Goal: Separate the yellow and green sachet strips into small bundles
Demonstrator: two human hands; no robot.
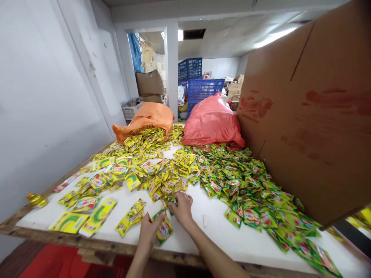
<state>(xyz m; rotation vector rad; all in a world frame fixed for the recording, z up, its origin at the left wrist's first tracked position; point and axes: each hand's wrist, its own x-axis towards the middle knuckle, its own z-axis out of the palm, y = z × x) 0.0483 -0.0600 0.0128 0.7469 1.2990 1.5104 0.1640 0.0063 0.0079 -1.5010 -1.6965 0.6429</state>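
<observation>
My left hand (149, 231) is closed at the table's front edge, its thumb pressed over a green-and-yellow packet (164, 230). Just to the right and a little farther in, my right hand (182, 207) has its fingers curled down around a small green packet (173, 201). Most of that small packet is hidden by the fingers. Beyond both hands lies a heap of small yellow packets (166, 181). A short row of yellow packets (131, 217) rests left of my left hand. On the right spreads a large pile of green packets (240, 185).
An orange sack (150, 116) spills yellow packets at the back, beside a red sack (213, 121). A tall cardboard box (304, 127) walls off the right side. Flat yellow pouches (69, 222) lie front left on the white tabletop (199, 231). Blue crates (205, 88) stand behind.
</observation>
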